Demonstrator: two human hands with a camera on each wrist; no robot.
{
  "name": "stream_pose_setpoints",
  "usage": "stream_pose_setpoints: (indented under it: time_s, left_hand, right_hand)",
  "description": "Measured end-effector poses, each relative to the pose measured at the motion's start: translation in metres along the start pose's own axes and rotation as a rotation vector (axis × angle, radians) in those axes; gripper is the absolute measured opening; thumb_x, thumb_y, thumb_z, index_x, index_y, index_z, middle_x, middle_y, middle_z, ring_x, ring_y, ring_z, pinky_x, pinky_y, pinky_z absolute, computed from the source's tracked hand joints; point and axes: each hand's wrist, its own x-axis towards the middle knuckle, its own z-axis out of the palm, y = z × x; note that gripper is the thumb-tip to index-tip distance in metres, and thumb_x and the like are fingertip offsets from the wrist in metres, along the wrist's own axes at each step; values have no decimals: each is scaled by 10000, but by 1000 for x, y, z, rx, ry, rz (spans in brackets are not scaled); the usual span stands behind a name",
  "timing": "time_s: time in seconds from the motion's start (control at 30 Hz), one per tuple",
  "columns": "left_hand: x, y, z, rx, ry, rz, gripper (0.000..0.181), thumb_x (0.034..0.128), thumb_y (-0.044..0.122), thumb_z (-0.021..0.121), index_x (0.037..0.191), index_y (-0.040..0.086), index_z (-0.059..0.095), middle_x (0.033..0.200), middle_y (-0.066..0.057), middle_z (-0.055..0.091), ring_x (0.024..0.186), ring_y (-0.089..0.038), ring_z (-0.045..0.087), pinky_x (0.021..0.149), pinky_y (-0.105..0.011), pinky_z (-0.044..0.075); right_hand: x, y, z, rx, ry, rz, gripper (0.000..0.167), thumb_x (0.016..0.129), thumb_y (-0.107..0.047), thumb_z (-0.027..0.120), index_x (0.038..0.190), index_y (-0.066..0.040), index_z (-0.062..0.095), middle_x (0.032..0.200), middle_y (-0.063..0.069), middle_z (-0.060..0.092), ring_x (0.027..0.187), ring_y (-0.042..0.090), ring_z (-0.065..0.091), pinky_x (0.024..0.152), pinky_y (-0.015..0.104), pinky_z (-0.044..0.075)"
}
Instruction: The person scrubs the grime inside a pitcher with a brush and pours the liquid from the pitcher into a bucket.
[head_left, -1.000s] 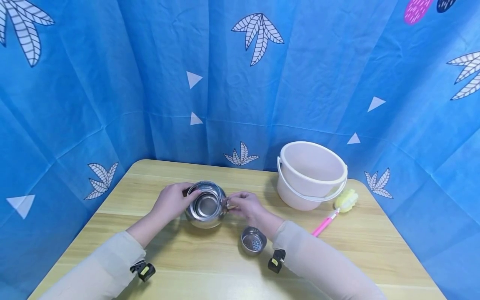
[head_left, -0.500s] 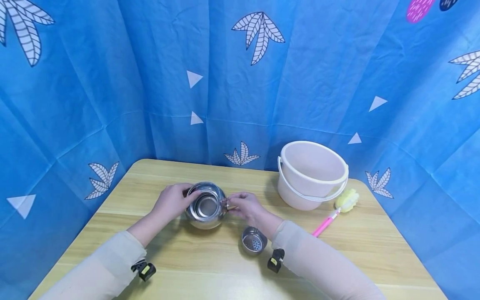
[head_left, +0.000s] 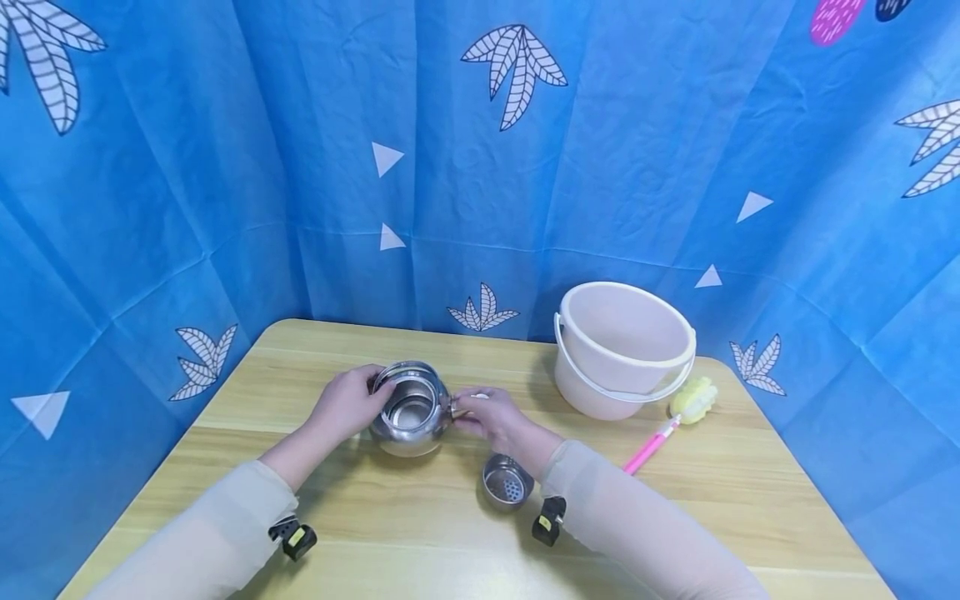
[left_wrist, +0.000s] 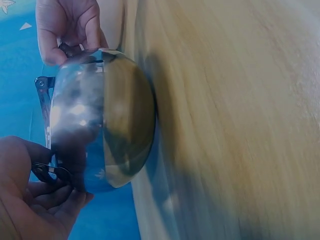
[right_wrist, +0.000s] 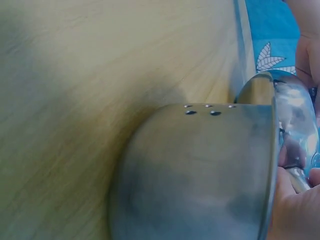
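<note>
A round, shiny stainless steel teapot (head_left: 408, 435) is between both hands, its mouth facing up. On its left side the left hand (head_left: 347, 407) grips it, the thumb at the rim and the fingers behind. In the left wrist view this hand (left_wrist: 35, 192) is around a dark metal fitting on the teapot (left_wrist: 80, 120). At the opposite side the right hand (head_left: 491, 419) pinches a small protruding part that looks like the spout (right_wrist: 298, 179). Below the right wrist stands a steel tea strainer (head_left: 506, 482) with holes in its bottom, close up in the right wrist view.
A white bucket (head_left: 600, 392) with its handle down stands at the back right of the wooden table (head_left: 420, 542). Beside it lies a brush with a pink handle (head_left: 651, 452) and yellow sponge head (head_left: 693, 400). A blue curtain (head_left: 480, 192) hangs behind the table.
The teapot has tipped slightly away from the head camera, so more of its outer wall shows under the rim. Both hands keep their hold. The strainer, bucket and brush stay put.
</note>
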Motion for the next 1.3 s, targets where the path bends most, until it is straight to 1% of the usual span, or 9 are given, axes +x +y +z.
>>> stream_pose_setpoints:
  time_s: [0.13, 0.3, 0.47, 0.6, 0.77, 1.0, 1.3]
  left_hand:
    - [2, -2, 3, 0, -6, -11, 358, 976, 235, 608, 1193, -44, 666, 1088, -203, 718, 1030, -397, 673, 896, -539, 528]
    - [3, -5, 5, -1, -4, -18, 356, 970, 217, 610, 1207, -45, 659, 1102, -209, 714, 1050, -407, 665, 909, -542, 520]
    - [4, -5, 6, -5, -16, -44, 386, 974, 215, 594, 1248, -53, 635, 1156, -231, 694, 1095, -426, 644, 942, -550, 505]
    - [5, -6, 7, -2, -28, -61, 399, 978, 217, 591, 1268, -55, 624, 1179, -239, 685, 1110, -431, 637, 948, -554, 502]
    - [5, -7, 8, -2, -29, -55, 392, 978, 219, 593, 1256, -54, 630, 1161, -230, 692, 1093, -422, 646, 932, -548, 510]
    - [4, -8, 9, -4, -29, -56, 389, 978, 217, 590, 1252, -57, 629, 1157, -231, 692, 1085, -420, 648, 927, -546, 514]
    - [5, -10, 10, -4, -26, -71, 394, 989, 236, 574, 1260, -45, 625, 1173, -229, 687, 1095, -420, 643, 932, -549, 511]
  right_hand:
    - [1, 2, 0, 21, 1, 6, 293, 835, 97, 637, 1128, 98, 629, 1005, 166, 701, 822, 214, 712, 818, 302, 593]
    - [1, 4, 0, 29, -6, 18, 317, 827, 108, 627, 1144, 110, 635, 1052, 190, 685, 833, 224, 713, 825, 306, 591]
    - [1, 5, 1, 29, -13, 19, 312, 826, 106, 625, 1138, 117, 625, 1075, 196, 653, 859, 226, 698, 865, 327, 582]
    - [0, 7, 1, 29, -30, 6, 282, 828, 104, 623, 1110, 120, 625, 1001, 162, 676, 850, 219, 694, 876, 338, 580]
    - [0, 10, 0, 43, -42, 9, 260, 835, 97, 621, 1095, 110, 628, 912, 119, 690, 829, 207, 694, 878, 340, 580]
    - [-2, 12, 1, 42, -35, 13, 240, 859, 88, 621, 1097, 115, 618, 950, 136, 682, 865, 223, 684, 910, 357, 568]
    - [0, 12, 3, 39, -32, 29, 251, 895, 87, 611, 1143, 126, 600, 982, 141, 665, 897, 228, 676, 933, 357, 556]
